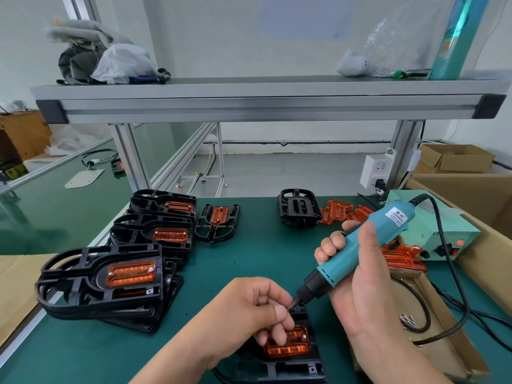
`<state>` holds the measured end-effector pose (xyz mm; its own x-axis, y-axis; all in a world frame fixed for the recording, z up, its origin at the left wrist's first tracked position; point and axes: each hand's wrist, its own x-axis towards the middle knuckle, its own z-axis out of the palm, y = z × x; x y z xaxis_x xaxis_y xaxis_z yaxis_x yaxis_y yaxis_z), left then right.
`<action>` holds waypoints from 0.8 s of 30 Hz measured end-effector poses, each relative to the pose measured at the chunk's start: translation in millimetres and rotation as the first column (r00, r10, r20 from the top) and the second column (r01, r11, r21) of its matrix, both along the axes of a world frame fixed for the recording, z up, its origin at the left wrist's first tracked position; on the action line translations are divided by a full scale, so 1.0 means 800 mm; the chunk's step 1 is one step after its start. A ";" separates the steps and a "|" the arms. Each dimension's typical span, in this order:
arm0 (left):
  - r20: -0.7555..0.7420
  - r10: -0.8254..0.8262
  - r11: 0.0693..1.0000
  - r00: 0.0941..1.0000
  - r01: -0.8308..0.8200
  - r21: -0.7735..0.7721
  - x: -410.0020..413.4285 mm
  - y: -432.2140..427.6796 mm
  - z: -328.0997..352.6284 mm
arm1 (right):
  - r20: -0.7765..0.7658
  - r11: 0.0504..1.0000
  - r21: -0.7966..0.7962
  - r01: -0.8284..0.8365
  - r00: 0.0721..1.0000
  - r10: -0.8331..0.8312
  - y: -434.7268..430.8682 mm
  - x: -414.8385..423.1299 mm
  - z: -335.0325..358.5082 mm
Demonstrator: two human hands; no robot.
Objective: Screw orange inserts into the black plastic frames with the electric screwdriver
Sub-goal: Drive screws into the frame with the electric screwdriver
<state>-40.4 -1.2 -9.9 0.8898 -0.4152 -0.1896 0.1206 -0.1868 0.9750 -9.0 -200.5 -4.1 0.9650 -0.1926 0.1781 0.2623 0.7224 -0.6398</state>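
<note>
Gripping one screwdriver [357, 253], one screw [291, 305] (three frame stacks [102, 281]).

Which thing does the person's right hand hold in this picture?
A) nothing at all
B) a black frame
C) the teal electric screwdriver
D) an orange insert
C: the right hand grips the teal electric screwdriver, whose tip points down at the black frame near the left hand, which pinches what looks like a small screw.
</note>
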 end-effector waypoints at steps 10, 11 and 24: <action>0.012 -0.041 0.999 0.999 0.041 0.009 0.003 0.007 -0.003 | -0.032 1.000 0.023 0.002 0.999 -0.001 0.001 0.004 -0.004; 0.012 -0.027 1.000 1.000 0.027 0.004 0.004 0.009 -0.002 | -0.034 1.000 0.028 0.001 0.999 -0.001 0.002 0.004 -0.005; 0.357 0.081 0.809 0.930 -0.271 0.522 0.019 0.040 -0.005 | 0.011 0.991 -0.122 -0.050 0.999 0.052 0.032 -0.013 -0.001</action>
